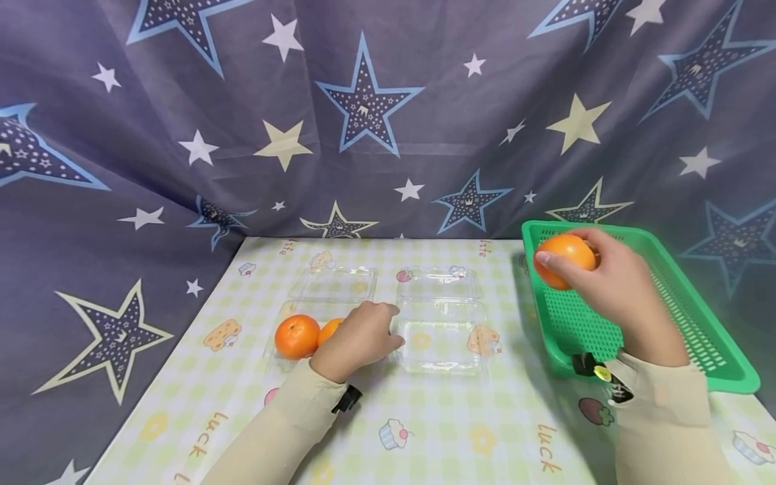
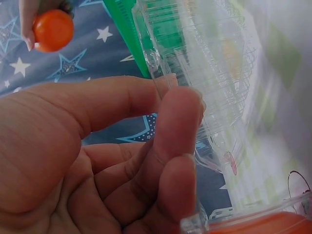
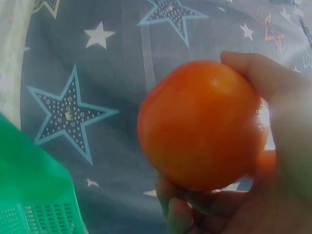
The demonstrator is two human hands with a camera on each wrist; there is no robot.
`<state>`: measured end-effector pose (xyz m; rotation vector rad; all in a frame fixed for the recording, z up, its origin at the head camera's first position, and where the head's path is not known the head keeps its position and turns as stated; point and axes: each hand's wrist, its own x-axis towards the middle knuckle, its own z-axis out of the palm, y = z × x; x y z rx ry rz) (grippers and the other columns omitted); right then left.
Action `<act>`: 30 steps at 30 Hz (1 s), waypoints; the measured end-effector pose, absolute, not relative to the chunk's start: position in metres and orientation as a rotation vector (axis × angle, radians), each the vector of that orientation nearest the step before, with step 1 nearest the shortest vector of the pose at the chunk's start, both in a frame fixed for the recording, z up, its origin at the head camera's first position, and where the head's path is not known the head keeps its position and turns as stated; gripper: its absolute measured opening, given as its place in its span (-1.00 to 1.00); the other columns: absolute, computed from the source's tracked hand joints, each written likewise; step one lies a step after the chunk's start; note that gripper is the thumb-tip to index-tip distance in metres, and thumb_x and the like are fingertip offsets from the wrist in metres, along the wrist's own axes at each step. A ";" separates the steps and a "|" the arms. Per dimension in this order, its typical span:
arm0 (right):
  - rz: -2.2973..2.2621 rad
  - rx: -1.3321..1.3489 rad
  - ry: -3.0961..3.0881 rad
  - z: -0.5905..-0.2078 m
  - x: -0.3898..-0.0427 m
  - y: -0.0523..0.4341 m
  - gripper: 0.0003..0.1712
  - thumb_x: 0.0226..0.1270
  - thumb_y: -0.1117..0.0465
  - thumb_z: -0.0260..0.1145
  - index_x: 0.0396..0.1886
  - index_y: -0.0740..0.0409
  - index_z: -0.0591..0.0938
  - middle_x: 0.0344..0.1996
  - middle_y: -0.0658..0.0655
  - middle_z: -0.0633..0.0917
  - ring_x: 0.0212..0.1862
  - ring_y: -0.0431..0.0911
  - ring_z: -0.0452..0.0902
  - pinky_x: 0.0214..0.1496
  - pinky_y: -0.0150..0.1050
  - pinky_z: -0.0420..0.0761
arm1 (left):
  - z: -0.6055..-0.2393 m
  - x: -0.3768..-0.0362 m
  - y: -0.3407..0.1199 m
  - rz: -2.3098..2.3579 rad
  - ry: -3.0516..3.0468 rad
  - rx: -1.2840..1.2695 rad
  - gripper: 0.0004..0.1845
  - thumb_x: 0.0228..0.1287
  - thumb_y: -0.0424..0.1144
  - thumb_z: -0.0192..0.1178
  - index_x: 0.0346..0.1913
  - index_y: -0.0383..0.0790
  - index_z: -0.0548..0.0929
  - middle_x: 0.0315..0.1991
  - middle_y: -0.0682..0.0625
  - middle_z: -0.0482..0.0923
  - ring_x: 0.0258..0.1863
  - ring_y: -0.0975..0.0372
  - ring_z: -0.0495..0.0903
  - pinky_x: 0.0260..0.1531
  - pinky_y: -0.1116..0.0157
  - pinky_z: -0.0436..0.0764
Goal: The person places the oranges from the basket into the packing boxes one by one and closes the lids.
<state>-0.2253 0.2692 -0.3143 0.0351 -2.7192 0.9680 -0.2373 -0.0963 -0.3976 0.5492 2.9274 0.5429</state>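
My right hand [image 1: 606, 277] grips an orange [image 1: 564, 260] in the air over the near-left corner of a green plastic basket [image 1: 697, 316]; in the right wrist view that orange [image 3: 200, 124] fills the fingers [image 3: 287, 122]. My left hand [image 1: 364, 337] rests on the left clear clamshell box [image 1: 330, 286], fingers curled over its right rim. Two oranges [image 1: 297, 335] lie in that box, one [image 1: 330, 329] partly hidden by the hand. The left wrist view shows the curled fingers [image 2: 178, 126] against the clear plastic [image 2: 209, 73].
A second clear clamshell box [image 1: 438, 330] lies open with nothing in it, right of the first. The table has a checked cartoon cloth [image 1: 461, 424]. A star-patterned curtain [image 1: 376, 101] hangs behind and drapes down the left side.
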 end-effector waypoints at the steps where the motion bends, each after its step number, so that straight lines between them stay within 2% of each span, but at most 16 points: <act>1: 0.961 0.044 -2.719 -0.314 -0.225 0.267 -0.26 0.31 -0.44 0.30 0.28 -0.12 0.54 -0.05 0.20 0.67 -0.15 0.13 0.51 -0.39 -0.14 0.52 | -0.397 -0.238 -0.096 0.544 2.928 0.552 -0.48 0.23 -0.20 0.45 0.23 -0.32 0.66 0.03 -0.18 0.75 -0.48 0.17 0.56 -0.35 0.27 0.58; 6: 0.921 0.080 -2.716 -0.314 -0.226 0.261 -0.26 0.27 -0.45 0.33 0.27 -0.14 0.56 -0.07 0.17 0.69 -0.16 0.11 0.51 -0.37 -0.15 0.53 | -0.393 -0.238 -0.094 0.532 2.936 0.569 -0.53 0.21 -0.22 0.45 0.16 -0.33 0.70 -0.12 -0.12 0.75 -0.47 0.17 0.56 -0.33 0.25 0.57; 8: 0.934 0.088 -2.713 -0.315 -0.226 0.260 -0.25 0.26 -0.45 0.34 0.28 -0.14 0.55 -0.06 0.16 0.69 -0.16 0.10 0.52 -0.36 -0.15 0.54 | -0.392 -0.238 -0.093 0.534 2.937 0.582 -0.58 0.20 -0.23 0.45 0.10 -0.33 0.71 -0.24 -0.08 0.72 -0.51 0.16 0.53 -0.37 0.25 0.55; 12: 0.973 0.110 -2.733 -0.315 -0.224 0.259 -0.22 0.27 -0.45 0.34 0.32 -0.13 0.51 -0.01 0.17 0.67 -0.15 0.11 0.56 -0.32 -0.15 0.58 | -0.394 -0.236 -0.093 0.536 2.938 0.590 -0.65 0.20 -0.23 0.45 0.01 -0.31 0.73 -0.37 -0.06 0.68 -0.54 0.15 0.51 -0.41 0.25 0.53; 19: 0.920 0.187 -2.738 -0.319 -0.225 0.255 -0.22 0.28 -0.41 0.36 0.33 -0.10 0.51 0.07 0.17 0.66 -0.13 0.11 0.59 -0.29 -0.15 0.57 | -0.399 -0.233 -0.095 0.565 2.927 0.585 -0.59 0.21 -0.23 0.45 0.08 -0.34 0.71 -0.27 -0.08 0.71 -0.52 0.16 0.50 -0.40 0.27 0.51; 26: 0.895 0.234 -2.727 -0.320 -0.228 0.251 -0.23 0.29 -0.36 0.39 0.34 -0.07 0.52 0.09 0.19 0.68 -0.10 0.11 0.60 -0.26 -0.12 0.53 | -0.400 -0.235 -0.095 0.566 2.941 0.599 -0.68 0.20 -0.23 0.46 -0.03 -0.30 0.73 -0.50 -0.02 0.59 -0.60 0.17 0.43 -0.49 0.28 0.45; 30: 0.890 0.240 -2.738 -0.320 -0.227 0.249 -0.21 0.28 -0.37 0.39 0.36 -0.07 0.52 0.10 0.19 0.68 -0.08 0.11 0.60 -0.25 -0.11 0.53 | -0.399 -0.236 -0.094 0.561 2.940 0.594 -0.69 0.20 -0.22 0.45 -0.04 -0.29 0.72 -0.50 -0.02 0.59 -0.59 0.17 0.45 -0.50 0.28 0.46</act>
